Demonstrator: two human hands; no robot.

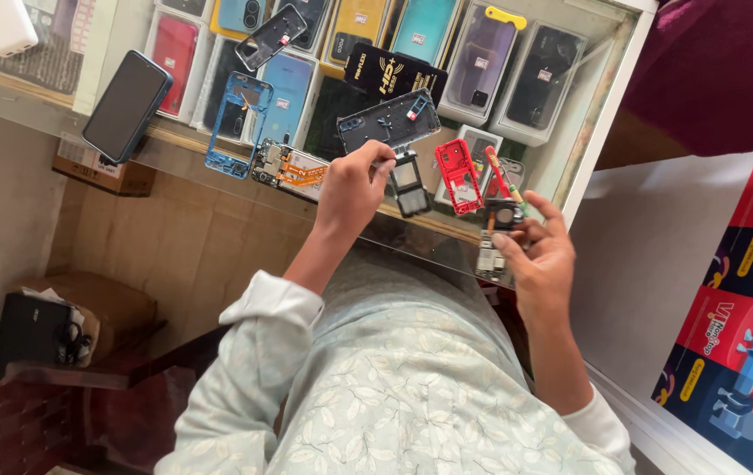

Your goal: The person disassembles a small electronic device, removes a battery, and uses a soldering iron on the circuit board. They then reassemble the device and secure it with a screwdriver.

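Left hand [352, 189] pinches a dark phone frame [390, 120] by its edge — thin, light, probably fragile; right hand [539, 255] grips a small camera module [505, 215].

Glass counter [570, 167], dark phone [127, 105], blue frame [237, 123], red frame [459, 176], circuit board [293, 167]

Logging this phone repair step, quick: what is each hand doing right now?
Left hand: closed, fingers pinching the edge of a dark phone back panel.
Right hand: closed around a small camera module and a red-handled screwdriver.
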